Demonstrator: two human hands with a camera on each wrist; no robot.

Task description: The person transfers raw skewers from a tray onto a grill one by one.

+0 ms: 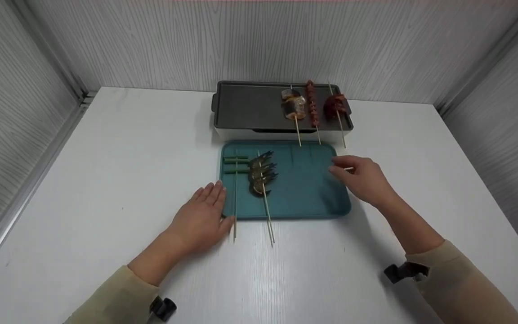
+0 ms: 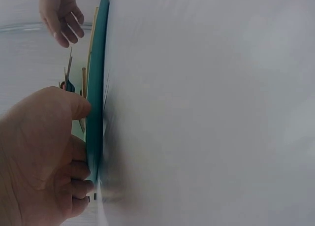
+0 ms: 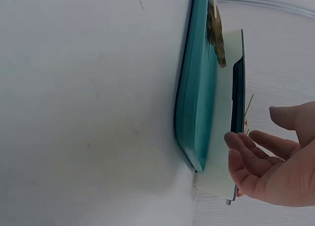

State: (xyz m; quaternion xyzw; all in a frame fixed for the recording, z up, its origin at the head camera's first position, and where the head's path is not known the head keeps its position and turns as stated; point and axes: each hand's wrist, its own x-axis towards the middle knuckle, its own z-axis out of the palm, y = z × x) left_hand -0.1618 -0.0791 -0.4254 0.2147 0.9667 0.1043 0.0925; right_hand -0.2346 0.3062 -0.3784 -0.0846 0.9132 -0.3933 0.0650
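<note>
Tabletop (image 1: 310, 274): bright, streaky glare on the near side of the teal tray (image 1: 304, 193)
Right hand (image 1: 363, 178): soft, diffuse shadow over the tray's right end
Wrist views: dimmer, hazy, fine detail soft

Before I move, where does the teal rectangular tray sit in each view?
Head: the teal rectangular tray lies flat at centre, slightly below the middle.
Left wrist: edge-on, a narrow upright strip left of centre.
Right wrist: seen from the side, running down from the top edge, right of centre.
Shared landmark: the person's bare right hand: right of centre, upper left, and lower right, respectively.
</note>
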